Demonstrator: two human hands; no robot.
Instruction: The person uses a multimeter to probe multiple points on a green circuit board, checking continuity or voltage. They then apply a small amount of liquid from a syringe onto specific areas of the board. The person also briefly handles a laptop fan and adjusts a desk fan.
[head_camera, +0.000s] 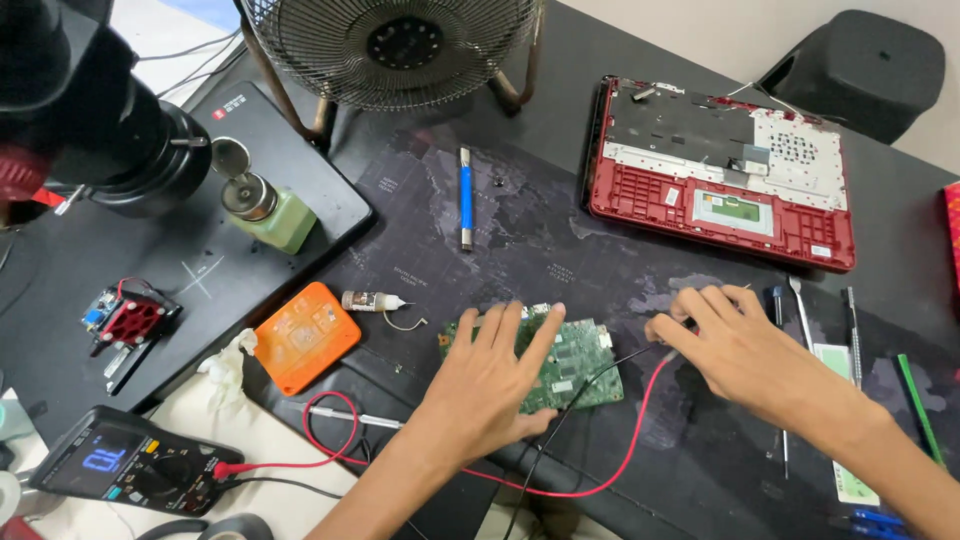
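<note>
- A multimeter (125, 470) sits nearest, at the left front of the bench (560, 130). A red lead wire (620, 465) and a black lead wire (560, 425) run from it toward the hands.
- The left hand (490, 385) lies flat on a green circuit board (560, 360) in the middle of the bench. Its fingers are spread wide and press down. The grip is open, so it holds the board in place but does not wrap around it.
- The right hand (735, 345) is just beside the board on its right. Its fingers curl in where the red wire ends. It looks like it pinches a probe, but the tip is hidden, so one cannot tell for sure.
- The step in hand looks like testing the board with the meter. The next move calls for a steady board and a careful touch on a small spot.
- An orange box (305, 335) and a small glue tube (372, 300) lie left of the board.
- Thin tools (800, 310) lie to the right.
- Farther back are a blue pen-like tool (465, 195), a green bottle (270, 210) and an open red laptop shell (725, 175).
- A wire fan (395, 50) stands at the far edge.
</note>
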